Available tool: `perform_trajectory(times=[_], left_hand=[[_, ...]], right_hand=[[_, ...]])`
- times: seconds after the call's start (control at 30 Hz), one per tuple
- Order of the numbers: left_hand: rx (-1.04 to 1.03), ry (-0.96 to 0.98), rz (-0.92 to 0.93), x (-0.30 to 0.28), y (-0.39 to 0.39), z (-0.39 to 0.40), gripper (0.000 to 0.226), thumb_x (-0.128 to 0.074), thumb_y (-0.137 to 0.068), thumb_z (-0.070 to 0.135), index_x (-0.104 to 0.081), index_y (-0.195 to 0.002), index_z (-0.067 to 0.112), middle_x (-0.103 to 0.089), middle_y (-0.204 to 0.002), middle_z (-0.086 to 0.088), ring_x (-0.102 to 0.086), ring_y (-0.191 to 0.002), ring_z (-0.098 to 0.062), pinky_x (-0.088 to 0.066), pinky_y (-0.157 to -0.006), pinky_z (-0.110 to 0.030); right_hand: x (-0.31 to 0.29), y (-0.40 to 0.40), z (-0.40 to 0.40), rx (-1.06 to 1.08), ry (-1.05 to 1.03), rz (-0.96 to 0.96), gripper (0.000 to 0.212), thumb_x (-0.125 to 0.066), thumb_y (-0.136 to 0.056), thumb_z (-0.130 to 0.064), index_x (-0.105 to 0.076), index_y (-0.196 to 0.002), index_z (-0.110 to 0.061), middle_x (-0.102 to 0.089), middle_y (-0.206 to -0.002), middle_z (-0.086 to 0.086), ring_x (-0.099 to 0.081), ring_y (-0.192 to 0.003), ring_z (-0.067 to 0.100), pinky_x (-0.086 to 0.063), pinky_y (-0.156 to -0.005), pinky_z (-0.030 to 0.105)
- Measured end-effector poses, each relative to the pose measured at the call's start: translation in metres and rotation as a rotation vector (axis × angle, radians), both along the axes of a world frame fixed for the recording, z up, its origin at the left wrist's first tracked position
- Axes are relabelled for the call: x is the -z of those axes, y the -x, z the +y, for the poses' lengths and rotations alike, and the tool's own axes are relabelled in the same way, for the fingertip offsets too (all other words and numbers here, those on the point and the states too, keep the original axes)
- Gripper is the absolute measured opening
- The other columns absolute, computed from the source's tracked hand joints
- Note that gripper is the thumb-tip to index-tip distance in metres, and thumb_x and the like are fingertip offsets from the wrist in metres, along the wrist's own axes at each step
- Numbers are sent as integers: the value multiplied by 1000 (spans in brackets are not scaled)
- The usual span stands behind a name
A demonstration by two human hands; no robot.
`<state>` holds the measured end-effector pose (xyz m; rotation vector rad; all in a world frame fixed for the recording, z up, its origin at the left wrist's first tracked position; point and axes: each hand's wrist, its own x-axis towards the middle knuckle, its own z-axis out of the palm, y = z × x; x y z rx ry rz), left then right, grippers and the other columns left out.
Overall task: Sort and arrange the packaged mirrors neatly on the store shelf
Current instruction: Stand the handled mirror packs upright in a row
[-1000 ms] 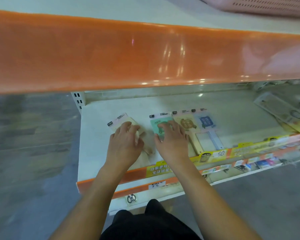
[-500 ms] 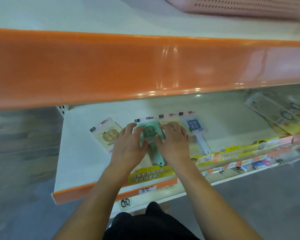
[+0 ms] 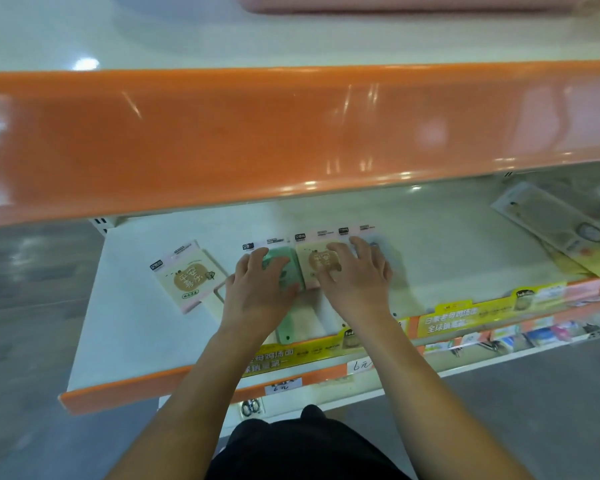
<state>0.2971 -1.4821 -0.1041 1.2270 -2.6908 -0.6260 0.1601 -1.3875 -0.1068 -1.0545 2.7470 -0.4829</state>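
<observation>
Left hand [image 3: 257, 292] flat on the green packaged mirror [image 3: 284, 268], fingers spread and nearly straight, pressing rather than pinching. Right hand [image 3: 355, 275] likewise laid palm-down, fingers fanned across the beige packaged mirror [image 3: 314, 263] and reaching onto the blue packaged mirror [image 3: 383, 252] just beside it (blurred, mostly hidden under the fingers). Green and beige packs touching edge to edge, lying flat in a row on the white shelf [image 3: 125, 323], header cards toward the back, the green handle [image 3: 286, 327] pointing toward the front lip. Left of the left hand, apart from the row, a second beige packaged mirror [image 3: 187, 275], tilted askew on the shelf. Along the front edge, an orange rail with yellow price strips [image 3: 465, 317] and a handwritten price tag [image 3: 283, 386]. Far right, on the same shelf, a loose pile of larger packaged items [image 3: 561, 230], lying at an angle. Above, the glossy orange lip of the upper shelf [image 3: 291, 133], with a pink perforated basket [image 3: 413, 3] on it.
</observation>
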Motion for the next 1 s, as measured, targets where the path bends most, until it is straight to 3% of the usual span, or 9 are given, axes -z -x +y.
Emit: perform_trajectory(times=[0.23, 0.43, 1.0], left_hand=[[-12, -13, 0, 7, 8, 2, 45, -57, -85, 51, -53, -124, 28, -33, -143, 4, -23, -135, -22, -34, -103, -44], [-28, 2, 27, 10, 10, 3, 49, -62, -83, 50, -54, -124, 23, -37, -139, 3, -26, -133, -21, -42, -98, -43], [-12, 96, -7, 13, 22, 12, 49, -62, -82, 51, -56, -121, 22, -41, -135, -1, -31, -131, -25, -40, -99, -46]], right_hand=[[2, 22, 7, -26, -30, -35, 43, -44, -91, -53, -47, -133, -43, -22, -155, -6, -12, -144, 34, -14, -116, 54], [11, 25, 13, -67, -93, 53, 43, -43, -90, -57, -45, -131, -45, -26, -152, -6, -15, -140, 35, -20, -111, 51], [2, 31, 11, -131, -192, 86, 47, -38, -91, -60, -36, -134, -42, -26, -150, -2, -19, -136, 39, -27, -104, 51]])
